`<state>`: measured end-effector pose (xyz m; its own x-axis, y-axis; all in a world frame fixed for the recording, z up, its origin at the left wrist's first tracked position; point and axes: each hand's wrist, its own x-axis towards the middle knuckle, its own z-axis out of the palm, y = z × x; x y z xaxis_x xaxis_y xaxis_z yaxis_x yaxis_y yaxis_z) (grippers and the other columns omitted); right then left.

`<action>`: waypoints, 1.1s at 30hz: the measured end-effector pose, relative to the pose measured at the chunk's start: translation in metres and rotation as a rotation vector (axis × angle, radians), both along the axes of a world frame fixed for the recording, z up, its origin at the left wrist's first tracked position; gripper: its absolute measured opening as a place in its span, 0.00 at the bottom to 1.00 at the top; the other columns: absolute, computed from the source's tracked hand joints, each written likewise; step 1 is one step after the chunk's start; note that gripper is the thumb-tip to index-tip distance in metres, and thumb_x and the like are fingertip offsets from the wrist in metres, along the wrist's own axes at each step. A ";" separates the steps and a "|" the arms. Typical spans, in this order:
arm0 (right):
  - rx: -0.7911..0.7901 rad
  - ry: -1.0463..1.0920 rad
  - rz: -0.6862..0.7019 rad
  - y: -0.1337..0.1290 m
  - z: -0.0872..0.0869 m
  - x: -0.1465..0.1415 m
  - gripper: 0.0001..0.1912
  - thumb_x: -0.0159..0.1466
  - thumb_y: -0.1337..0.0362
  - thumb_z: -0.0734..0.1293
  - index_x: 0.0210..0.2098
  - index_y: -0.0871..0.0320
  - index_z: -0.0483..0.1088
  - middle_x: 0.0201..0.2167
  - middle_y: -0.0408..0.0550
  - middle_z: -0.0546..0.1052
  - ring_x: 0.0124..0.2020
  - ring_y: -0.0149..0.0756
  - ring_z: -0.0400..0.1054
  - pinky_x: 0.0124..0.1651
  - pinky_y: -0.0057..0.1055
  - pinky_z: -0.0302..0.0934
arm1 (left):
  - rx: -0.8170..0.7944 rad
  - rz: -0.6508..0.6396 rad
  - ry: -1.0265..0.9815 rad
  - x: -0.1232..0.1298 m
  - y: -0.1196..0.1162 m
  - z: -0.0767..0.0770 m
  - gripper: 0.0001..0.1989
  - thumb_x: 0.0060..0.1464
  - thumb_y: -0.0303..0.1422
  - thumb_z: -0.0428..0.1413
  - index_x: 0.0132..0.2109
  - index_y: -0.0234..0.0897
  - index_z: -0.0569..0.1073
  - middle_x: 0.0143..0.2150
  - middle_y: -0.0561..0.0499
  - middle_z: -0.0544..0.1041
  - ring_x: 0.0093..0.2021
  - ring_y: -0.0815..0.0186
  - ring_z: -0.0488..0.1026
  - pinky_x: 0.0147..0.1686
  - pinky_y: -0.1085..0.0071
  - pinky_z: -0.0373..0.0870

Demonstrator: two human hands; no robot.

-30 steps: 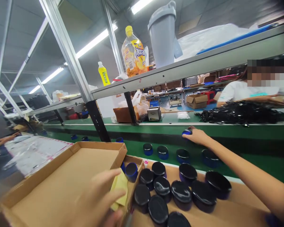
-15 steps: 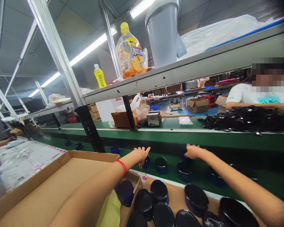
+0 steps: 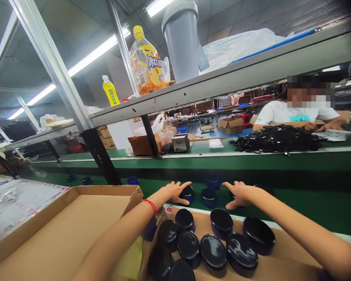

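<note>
My left hand (image 3: 178, 192) reaches over a green belt (image 3: 169, 174) with fingers and thumb spread. It is beside a round, dark-blue container with a shiny black top (image 3: 188, 192); whether it touches it I cannot tell. To the right, my right hand (image 3: 240, 194) is open too, thumb and forefinger apart, partly hiding another dark-blue piece. Between my hands stand a blue round piece (image 3: 213, 181) and a black-topped one (image 3: 208, 197). Nearer to me, several black-topped round containers (image 3: 188, 245) sit in a cardboard box (image 3: 292, 260).
An empty-looking cardboard tray (image 3: 73, 230) lies at the left. Above the belt runs a shelf (image 3: 210, 88) with a drink bottle (image 3: 148, 64) and a grey bin (image 3: 181, 43). Across the belt a person (image 3: 298, 111) sits behind a heap of black strips (image 3: 280, 138).
My right hand's fingers have spread, and its thumb now stands apart. My left hand's thumb and fingers have opened wider. The view has shifted rightward.
</note>
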<state>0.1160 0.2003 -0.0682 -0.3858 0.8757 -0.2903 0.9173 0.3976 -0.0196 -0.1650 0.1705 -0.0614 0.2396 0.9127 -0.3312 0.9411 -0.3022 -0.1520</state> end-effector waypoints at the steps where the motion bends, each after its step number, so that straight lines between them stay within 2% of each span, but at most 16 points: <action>1: 0.041 0.006 0.037 -0.005 -0.003 -0.006 0.36 0.69 0.52 0.70 0.69 0.58 0.55 0.63 0.59 0.62 0.64 0.55 0.58 0.64 0.56 0.60 | 0.012 -0.024 0.000 -0.001 0.000 -0.002 0.25 0.64 0.42 0.58 0.64 0.39 0.66 0.64 0.41 0.69 0.60 0.50 0.72 0.57 0.45 0.71; 4: 0.136 0.041 0.183 -0.015 -0.013 -0.022 0.37 0.72 0.46 0.66 0.71 0.56 0.51 0.63 0.59 0.62 0.62 0.53 0.61 0.61 0.54 0.63 | 0.042 -0.088 0.010 -0.003 -0.001 -0.004 0.24 0.64 0.42 0.57 0.63 0.38 0.67 0.60 0.42 0.73 0.55 0.54 0.75 0.53 0.49 0.75; 7: 0.186 0.054 0.290 -0.019 -0.022 -0.037 0.37 0.71 0.44 0.65 0.70 0.56 0.53 0.62 0.59 0.63 0.60 0.53 0.63 0.60 0.54 0.64 | 0.060 -0.144 0.034 0.001 -0.001 -0.005 0.23 0.65 0.42 0.57 0.61 0.37 0.68 0.57 0.43 0.75 0.51 0.56 0.77 0.50 0.52 0.77; 11: 0.218 0.103 0.270 -0.016 -0.032 -0.049 0.34 0.72 0.48 0.67 0.69 0.58 0.55 0.57 0.58 0.69 0.56 0.49 0.67 0.58 0.52 0.66 | 0.072 -0.173 0.067 0.013 -0.001 -0.003 0.22 0.65 0.42 0.57 0.60 0.37 0.69 0.55 0.43 0.76 0.49 0.57 0.77 0.48 0.54 0.78; 13: 0.225 0.149 0.238 -0.016 -0.032 -0.051 0.32 0.72 0.49 0.67 0.68 0.59 0.57 0.54 0.56 0.71 0.54 0.47 0.69 0.57 0.50 0.68 | 0.082 -0.169 0.083 0.018 -0.002 0.003 0.21 0.65 0.42 0.57 0.60 0.37 0.69 0.54 0.44 0.76 0.48 0.58 0.78 0.47 0.55 0.78; 16: 0.254 0.233 0.170 -0.020 -0.021 -0.048 0.31 0.72 0.50 0.67 0.67 0.59 0.58 0.52 0.55 0.72 0.52 0.46 0.71 0.55 0.49 0.69 | 0.130 -0.163 0.099 0.023 -0.009 0.028 0.21 0.65 0.42 0.57 0.59 0.36 0.70 0.53 0.44 0.77 0.47 0.59 0.78 0.46 0.56 0.78; 19: 0.333 0.327 0.077 -0.036 0.005 -0.040 0.30 0.73 0.48 0.65 0.66 0.59 0.58 0.51 0.55 0.72 0.52 0.46 0.71 0.53 0.49 0.70 | 0.220 -0.185 0.094 0.025 -0.028 0.068 0.22 0.65 0.44 0.55 0.60 0.36 0.69 0.52 0.44 0.77 0.46 0.59 0.78 0.45 0.56 0.78; 22: 0.429 0.396 0.017 -0.067 0.035 -0.023 0.30 0.73 0.47 0.64 0.66 0.58 0.57 0.50 0.54 0.73 0.51 0.47 0.71 0.52 0.49 0.71 | 0.293 -0.273 0.090 0.030 -0.070 0.106 0.29 0.65 0.50 0.53 0.63 0.37 0.65 0.51 0.43 0.78 0.44 0.59 0.79 0.44 0.56 0.78; 24: 0.486 0.419 0.021 -0.094 0.051 -0.009 0.32 0.72 0.45 0.66 0.67 0.54 0.56 0.49 0.52 0.74 0.49 0.48 0.72 0.49 0.50 0.72 | 0.315 -0.367 0.100 0.038 -0.111 0.119 0.39 0.60 0.55 0.54 0.67 0.34 0.57 0.50 0.41 0.79 0.45 0.52 0.80 0.42 0.56 0.77; 25: 0.507 0.425 0.037 -0.108 0.055 -0.002 0.33 0.70 0.44 0.67 0.66 0.52 0.56 0.48 0.50 0.75 0.48 0.50 0.73 0.46 0.49 0.72 | 0.304 -0.427 0.106 0.042 -0.134 0.120 0.41 0.58 0.57 0.55 0.67 0.35 0.57 0.48 0.42 0.80 0.44 0.49 0.81 0.39 0.58 0.77; 27: 0.533 0.437 0.076 -0.134 0.058 0.011 0.35 0.67 0.42 0.69 0.66 0.49 0.57 0.46 0.50 0.76 0.46 0.52 0.73 0.42 0.45 0.71 | 0.257 -0.542 0.122 0.051 -0.184 0.112 0.41 0.54 0.61 0.54 0.64 0.40 0.60 0.45 0.44 0.81 0.40 0.49 0.82 0.31 0.62 0.74; 29: 0.556 0.459 0.116 -0.156 0.051 0.019 0.35 0.65 0.40 0.68 0.65 0.49 0.59 0.45 0.51 0.76 0.44 0.52 0.73 0.40 0.40 0.69 | 0.193 -0.665 0.121 0.058 -0.228 0.092 0.40 0.53 0.65 0.51 0.64 0.46 0.59 0.42 0.50 0.81 0.34 0.54 0.81 0.24 0.65 0.69; 31: 0.613 0.514 0.188 -0.175 0.034 0.022 0.34 0.66 0.40 0.66 0.64 0.51 0.61 0.43 0.52 0.77 0.43 0.51 0.73 0.39 0.37 0.67 | 0.196 -0.778 0.110 0.060 -0.260 0.066 0.31 0.61 0.55 0.50 0.65 0.45 0.57 0.39 0.51 0.79 0.28 0.58 0.76 0.15 0.65 0.57; 33: 0.691 0.584 0.301 -0.195 0.008 0.021 0.33 0.66 0.41 0.65 0.64 0.51 0.62 0.42 0.52 0.77 0.43 0.51 0.72 0.39 0.37 0.67 | 0.215 -0.805 0.107 0.059 -0.276 0.040 0.23 0.66 0.42 0.49 0.64 0.48 0.57 0.38 0.52 0.77 0.26 0.60 0.73 0.17 0.65 0.58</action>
<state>0.1372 0.0057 -0.0597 -0.5434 0.6219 0.5639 0.6943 0.7105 -0.1145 -0.1056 -0.1057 -0.0213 0.8219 0.5223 -0.2273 0.4276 -0.8294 -0.3595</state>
